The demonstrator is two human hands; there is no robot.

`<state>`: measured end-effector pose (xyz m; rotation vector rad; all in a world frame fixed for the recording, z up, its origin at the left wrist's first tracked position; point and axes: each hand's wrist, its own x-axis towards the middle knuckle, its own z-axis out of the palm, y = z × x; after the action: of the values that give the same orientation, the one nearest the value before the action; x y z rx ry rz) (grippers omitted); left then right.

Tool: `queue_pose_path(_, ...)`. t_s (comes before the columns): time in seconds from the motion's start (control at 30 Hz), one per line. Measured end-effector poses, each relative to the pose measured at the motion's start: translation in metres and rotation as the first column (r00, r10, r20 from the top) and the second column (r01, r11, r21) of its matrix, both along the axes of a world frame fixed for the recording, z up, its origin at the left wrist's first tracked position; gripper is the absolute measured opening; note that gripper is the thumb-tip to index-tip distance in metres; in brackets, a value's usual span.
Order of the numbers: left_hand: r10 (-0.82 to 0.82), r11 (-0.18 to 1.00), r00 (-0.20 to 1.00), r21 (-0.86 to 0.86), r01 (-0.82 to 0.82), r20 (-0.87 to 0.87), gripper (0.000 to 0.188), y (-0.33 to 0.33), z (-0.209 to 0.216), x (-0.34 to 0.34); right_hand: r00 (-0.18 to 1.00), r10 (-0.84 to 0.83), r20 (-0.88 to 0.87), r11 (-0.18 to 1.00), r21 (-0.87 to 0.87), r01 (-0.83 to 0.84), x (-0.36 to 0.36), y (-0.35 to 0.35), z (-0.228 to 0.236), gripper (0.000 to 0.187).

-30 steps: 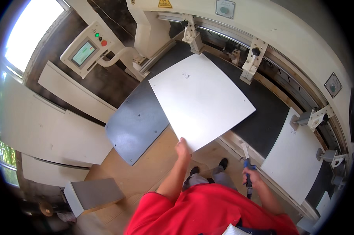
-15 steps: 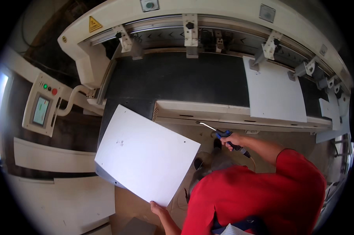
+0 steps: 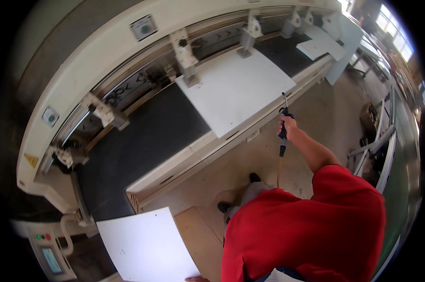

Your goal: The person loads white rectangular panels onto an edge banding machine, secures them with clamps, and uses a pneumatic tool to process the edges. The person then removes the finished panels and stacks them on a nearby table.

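My right hand [image 3: 289, 126] is wrapped round a blue and black air blow gun [image 3: 283, 136] with a thin bent metal nozzle. The nozzle tip lies near the front right corner of a large white panel [image 3: 236, 87] on the machine bed. My left hand [image 3: 196, 279] grips the near corner of another white panel [image 3: 142, 244]. Most of that hand is cut off by the picture's lower edge. That panel rests partly at the left end of the bed and has small holes near its edges.
A long cream machine with a row of clamps [image 3: 186, 56] runs behind the dark bed [image 3: 146, 141]. A control panel [image 3: 50, 256] with a screen stands at lower left. Smaller white panels [image 3: 321, 44] lie at the far right end. Metal framing [image 3: 386, 155] stands on the right.
My view has swung to the right, so the bed appears tilted. The blow gun has moved right and now points away from me near the panel on the bed. My left hand stays at its panel's corner.
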<state>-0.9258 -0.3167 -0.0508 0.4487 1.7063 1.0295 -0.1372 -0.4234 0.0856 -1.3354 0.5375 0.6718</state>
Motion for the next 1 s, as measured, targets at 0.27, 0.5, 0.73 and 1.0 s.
queue_pose_path(0.27, -0.242, 0.893, 0.966, -0.410, 0.187, -0.088, 0.058, -0.038, -0.019, 0.122, 0.983, -0.182, -0.007, 0.983, -0.029, 0.181, 0.066, -0.152, 0.004, 0.035)
queue_pose_path(0.5, -0.351, 0.849, 0.932, -0.452, 0.275, -0.092, 0.053, -0.036, -0.036, 0.203, 0.937, 0.346, -0.041, 0.936, -0.048, -0.347, 0.044, -0.163, -0.013, 0.029)
queue_pose_path(0.73, -0.847, 0.531, 0.527, -0.062, 0.845, -0.072, 0.042, -0.052, 0.073, 0.410, 0.727, 0.685, -0.044, 0.726, 0.116, -0.678, 0.018, -0.140, -0.005, 0.027)
queue_pose_path(1.0, -0.923, 0.353, 0.381, -0.490, 0.797, -0.045, 0.048, -0.047, 0.012, 0.354, 0.869, 0.493, -0.044, 0.851, 0.230, -0.472, 0.047, -0.181, 0.000, 0.026)
